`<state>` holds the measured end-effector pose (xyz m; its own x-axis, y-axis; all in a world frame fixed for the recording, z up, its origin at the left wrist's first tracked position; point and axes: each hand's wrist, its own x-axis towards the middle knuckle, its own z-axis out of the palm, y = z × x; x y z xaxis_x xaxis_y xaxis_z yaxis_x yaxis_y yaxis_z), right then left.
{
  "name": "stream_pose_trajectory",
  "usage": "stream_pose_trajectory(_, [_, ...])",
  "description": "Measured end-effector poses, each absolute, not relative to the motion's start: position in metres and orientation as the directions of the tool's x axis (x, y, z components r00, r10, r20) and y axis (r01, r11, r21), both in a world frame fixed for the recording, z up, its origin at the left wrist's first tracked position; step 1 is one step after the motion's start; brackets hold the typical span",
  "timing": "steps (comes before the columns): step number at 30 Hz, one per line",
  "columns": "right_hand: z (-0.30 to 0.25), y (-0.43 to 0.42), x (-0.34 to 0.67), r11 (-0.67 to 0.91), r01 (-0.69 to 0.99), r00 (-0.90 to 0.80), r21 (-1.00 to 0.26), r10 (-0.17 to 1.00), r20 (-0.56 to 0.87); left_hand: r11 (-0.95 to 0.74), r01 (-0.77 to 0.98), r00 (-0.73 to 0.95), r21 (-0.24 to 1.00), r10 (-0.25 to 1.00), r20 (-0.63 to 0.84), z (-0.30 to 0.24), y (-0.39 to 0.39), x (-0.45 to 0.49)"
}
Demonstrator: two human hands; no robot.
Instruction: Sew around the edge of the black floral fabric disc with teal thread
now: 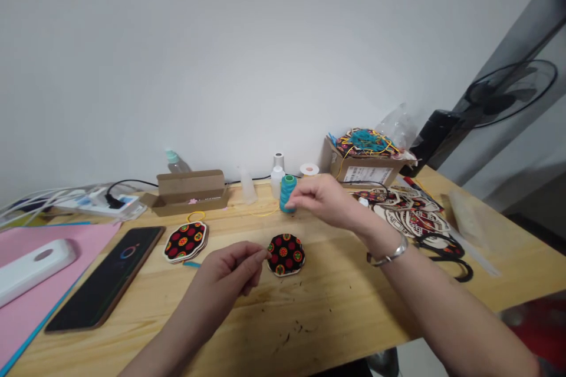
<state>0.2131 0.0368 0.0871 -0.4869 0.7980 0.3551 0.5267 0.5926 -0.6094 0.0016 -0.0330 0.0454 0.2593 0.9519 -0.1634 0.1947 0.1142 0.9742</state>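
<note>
My left hand is closed in a pinch at the left edge of a black patterned fabric piece with red and orange flower motifs and a pale rim. To the upper right, my right hand is raised with thumb and fingers pressed together; whatever it pinches, if anything, is too fine to see. Just behind those fingertips stands a spool of teal thread. A stack of matching patterned pieces with a yellow cord loop lies left of my left hand.
On the left are a phone, a white device and a power strip. An open cardboard box stands at the back. To the right sit a filled carton, loose patterned pieces and black-handled scissors.
</note>
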Motion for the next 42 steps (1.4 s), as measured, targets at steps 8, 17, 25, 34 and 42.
stream_pose_trajectory(8, [0.137, 0.077, 0.206, 0.619, 0.422, -0.468, -0.663, 0.775, 0.425, 0.152, 0.027, 0.137, 0.988, 0.979, -0.154, 0.044, -0.047, -0.009])
stream_pose_trajectory(17, [0.199, 0.102, 0.2, 0.699, 0.404, -0.345, -0.591, 0.714, 0.609, 0.189, -0.131, 0.102, 0.973, 0.979, -0.177, 0.035, -0.056, -0.016])
stream_pose_trajectory(25, [0.246, 0.039, 0.234, 0.675, 0.631, -0.109, -0.382, 0.565, 0.818, 0.172, -0.077, 0.137, 0.982, 0.977, -0.16, 0.04, -0.061, -0.011])
stream_pose_trajectory(34, [0.162, -0.022, 0.252, 0.507, 0.817, -0.407, -0.274, 0.845, 0.348, 0.198, 0.123, 0.204, 0.973, 0.954, -0.22, 0.051, -0.046, 0.008])
stream_pose_trajectory(42, [0.077, -0.015, 0.19, 0.354, 0.32, -0.644, -0.879, 0.762, 0.072, 0.077, 0.275, 0.281, 0.958, 0.947, -0.156, 0.063, -0.037, 0.016])
